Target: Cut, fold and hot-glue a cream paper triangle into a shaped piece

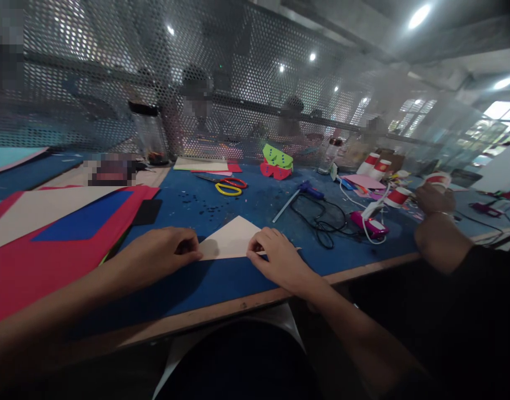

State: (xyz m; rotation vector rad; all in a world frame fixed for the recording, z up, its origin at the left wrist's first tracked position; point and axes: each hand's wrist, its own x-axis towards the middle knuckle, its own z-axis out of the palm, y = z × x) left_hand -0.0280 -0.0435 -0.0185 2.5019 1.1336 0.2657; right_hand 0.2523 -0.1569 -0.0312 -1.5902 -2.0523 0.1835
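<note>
A pale paper sheet folded into a triangle (233,238) lies on the blue table top (221,283) near the front edge. My left hand (161,253) rests on its left corner, fingers curled and pinching the edge. My right hand (278,258) presses on the right corner, fingertips bent down onto the fold. Both hands touch the paper, which lies flat.
Red, blue and cream sheets (50,233) are stacked at the left. Scissors (229,186), a green and red paper craft (276,162), a glue gun with black cable (317,214) and red-banded cups (399,195) lie behind. Another person's arm (440,222) reaches in at right. A perforated screen (238,83) backs the table.
</note>
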